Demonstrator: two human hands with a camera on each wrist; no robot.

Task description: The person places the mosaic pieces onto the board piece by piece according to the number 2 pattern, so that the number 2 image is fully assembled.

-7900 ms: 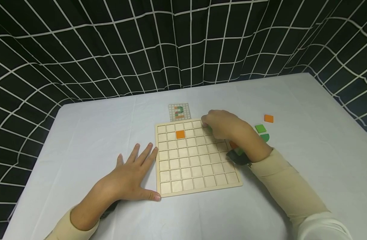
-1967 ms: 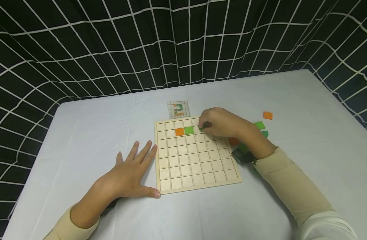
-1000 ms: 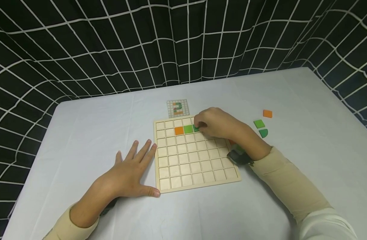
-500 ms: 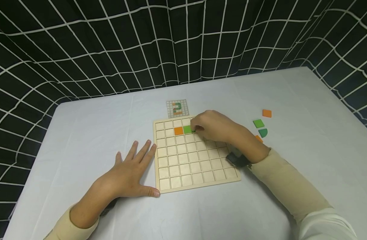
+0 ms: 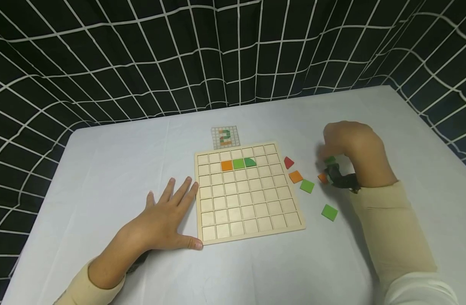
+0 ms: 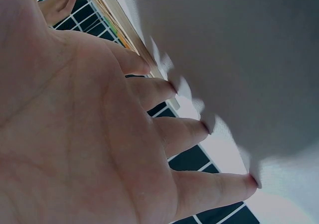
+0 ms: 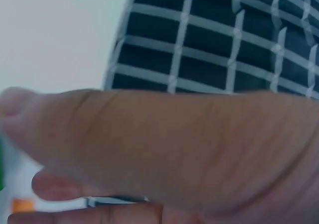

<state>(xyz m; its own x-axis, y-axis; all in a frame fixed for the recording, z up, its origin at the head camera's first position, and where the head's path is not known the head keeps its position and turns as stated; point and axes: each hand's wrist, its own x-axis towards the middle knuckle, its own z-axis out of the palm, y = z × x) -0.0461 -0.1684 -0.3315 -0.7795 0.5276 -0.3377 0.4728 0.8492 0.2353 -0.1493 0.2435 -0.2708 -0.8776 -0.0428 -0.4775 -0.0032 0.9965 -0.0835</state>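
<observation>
My left hand (image 5: 162,226) lies flat on the table with spread fingers, its index fingertip and thumb at the left edge of the wooden grid board (image 5: 237,216). On the board's second row sit an orange square tile (image 5: 227,165), a light green square tile (image 5: 238,164) and a dark green tile with a rounded corner (image 5: 250,162), side by side. To the right, my right hand (image 5: 355,142) is over the loose tiles, close to a green tile (image 5: 330,160) that it partly hides. In the right wrist view its thumb (image 7: 124,139) is extended, and nothing shows between thumb and fingers.
Beyond the board lies a small gridded pattern card (image 5: 225,137). Right of the board are loose tiles: a red one (image 5: 288,162), an orange one (image 5: 295,176) and two green squares (image 5: 307,186). Another orange tile (image 5: 322,178) shows beside the right wrist. A gridded black curtain (image 5: 179,55) hangs behind the table.
The light green tile and then the rounded dark green tile were set beside the orange one. My right hand let go and moved right, off the board. The left hand stayed put.
</observation>
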